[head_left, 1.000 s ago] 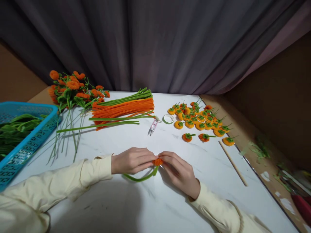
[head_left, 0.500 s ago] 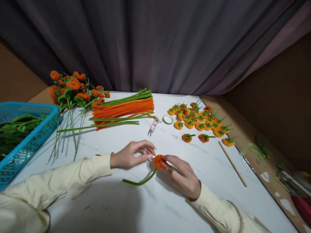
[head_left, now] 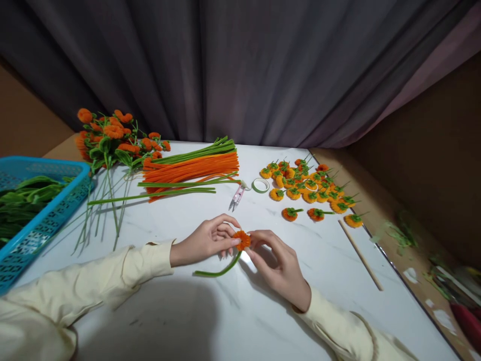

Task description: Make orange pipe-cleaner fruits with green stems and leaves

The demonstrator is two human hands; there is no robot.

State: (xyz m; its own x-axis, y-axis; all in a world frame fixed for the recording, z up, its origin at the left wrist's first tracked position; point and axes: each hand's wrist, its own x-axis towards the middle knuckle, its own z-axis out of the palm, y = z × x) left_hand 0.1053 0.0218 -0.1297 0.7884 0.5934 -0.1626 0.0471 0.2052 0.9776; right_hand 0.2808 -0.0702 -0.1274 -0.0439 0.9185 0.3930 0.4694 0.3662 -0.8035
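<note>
Two hands [head_left: 205, 239] [head_left: 280, 265] at one orange flower [head_left: 243, 240], one green stem [head_left: 222, 272]

Left hand [head_left: 206, 240] partly hides orange flower [head_left: 244, 240]; blue basket [head_left: 52, 219] cropped at left; blurry red object [head_left: 466, 320] hard to identify.

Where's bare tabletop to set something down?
Bare: white tabletop between right hand and wooden stick; also between the sleeves, near side. Crowded: back left, with blue basket, orange flowers and fuzzy-stem bundle; back right, with small flower heads.
</note>
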